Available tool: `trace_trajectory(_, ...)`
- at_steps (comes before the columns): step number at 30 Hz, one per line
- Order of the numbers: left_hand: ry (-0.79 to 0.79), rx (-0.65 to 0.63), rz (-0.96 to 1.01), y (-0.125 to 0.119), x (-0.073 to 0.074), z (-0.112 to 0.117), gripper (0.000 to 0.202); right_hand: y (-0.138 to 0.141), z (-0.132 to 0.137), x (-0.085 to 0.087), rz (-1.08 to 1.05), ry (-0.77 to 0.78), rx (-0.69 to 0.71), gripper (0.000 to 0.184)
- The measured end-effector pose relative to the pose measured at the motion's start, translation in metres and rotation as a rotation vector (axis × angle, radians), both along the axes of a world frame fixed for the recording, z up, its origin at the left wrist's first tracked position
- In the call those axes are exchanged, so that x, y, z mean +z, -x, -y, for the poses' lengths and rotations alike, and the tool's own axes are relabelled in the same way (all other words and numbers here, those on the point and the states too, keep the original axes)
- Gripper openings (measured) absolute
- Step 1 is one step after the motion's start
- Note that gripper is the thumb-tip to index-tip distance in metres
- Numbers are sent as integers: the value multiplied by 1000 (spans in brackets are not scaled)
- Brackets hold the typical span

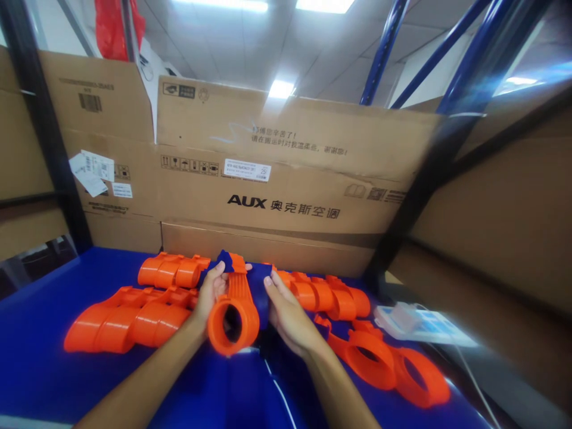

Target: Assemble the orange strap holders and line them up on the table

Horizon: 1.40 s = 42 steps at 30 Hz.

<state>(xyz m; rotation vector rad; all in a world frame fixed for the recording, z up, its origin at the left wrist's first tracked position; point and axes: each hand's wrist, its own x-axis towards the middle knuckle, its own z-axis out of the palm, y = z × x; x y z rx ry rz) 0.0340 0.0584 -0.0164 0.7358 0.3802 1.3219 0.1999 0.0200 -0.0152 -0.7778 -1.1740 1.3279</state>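
Observation:
In front of me, both hands hold up an orange plastic part [240, 289] with a large round ring at its lower end and a ribbed neck above. My left hand [213, 295] is closed around its left side, next to a bit of dark blue material at the top. My right hand [286, 313] grips a dark blue piece [259, 286], thumb at its upper right edge. This blue piece lies against or behind the orange part; how the two join is hidden.
Rows of similar orange parts stand left [118, 322] and right [344, 301] on the blue tabletop [40, 333]. Loose orange rings [422, 381] lie nearer right, by a white-and-blue flat object [442, 328]. A white cable [281, 393] runs below my hands. Cardboard [192, 196] walls the back.

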Motion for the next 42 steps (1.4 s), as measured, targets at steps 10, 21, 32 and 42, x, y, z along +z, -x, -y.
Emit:
trace_trajectory(10,-112,95,32,-9,-11,2,42,-13,-8,9,282,-245,-179,46)
trace_trajectory(21,-194,289,-96,-15,-14,4,53,-26,-10,14,510,-556,-253,38)
trace_trajectory(32,-216,278,-122,-14,-11,5,53,-24,-11,15,524,-517,-259,37)
trace_trajectory(42,-316,196,-118,-5,-8,5,61,-22,-7,12,501,-471,-167,53)
